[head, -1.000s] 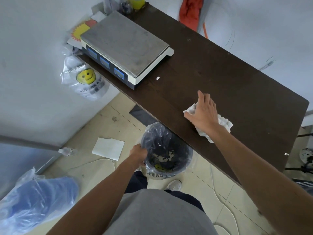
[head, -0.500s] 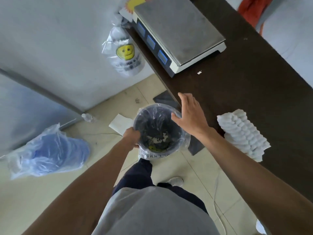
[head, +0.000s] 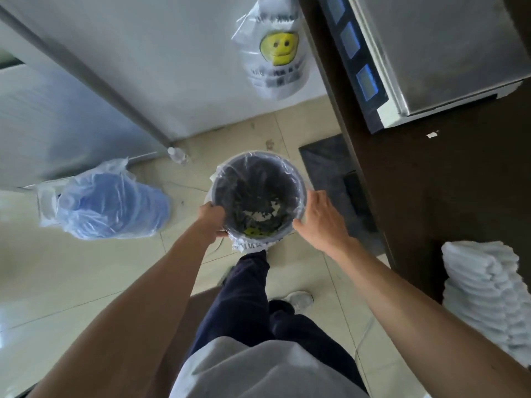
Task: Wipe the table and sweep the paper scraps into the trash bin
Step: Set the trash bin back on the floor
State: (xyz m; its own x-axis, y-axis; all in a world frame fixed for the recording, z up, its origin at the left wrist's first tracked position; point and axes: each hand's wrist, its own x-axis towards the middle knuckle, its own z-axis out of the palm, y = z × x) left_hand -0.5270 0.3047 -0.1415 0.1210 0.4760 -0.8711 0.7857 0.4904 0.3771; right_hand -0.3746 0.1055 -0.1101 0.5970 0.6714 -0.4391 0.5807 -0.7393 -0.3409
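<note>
We look down on a beige tiled floor (head: 71, 282) that meets a pale wall (head: 172, 67) under soft, even light. A grey metal bar (head: 86, 73) slants down the wall, with a small clear bottle (head: 176, 155) at its foot and a blue-tinted plastic bag (head: 109, 205) nearby. A dark mat (head: 324, 159) lies by the long edge of the brown table (head: 431, 182).

A loose light-grey fabric shirt (head: 253, 369) covers the torso. Beyond the shirt's hem run dark navy long trousers (head: 244, 297), and farther from the shirt a pale grey-white sneaker (head: 298, 300) shows. Either side of the shirt, bare forearms (head: 143, 297) lead to the left hand (head: 211, 219) and right hand (head: 321, 222).
</note>
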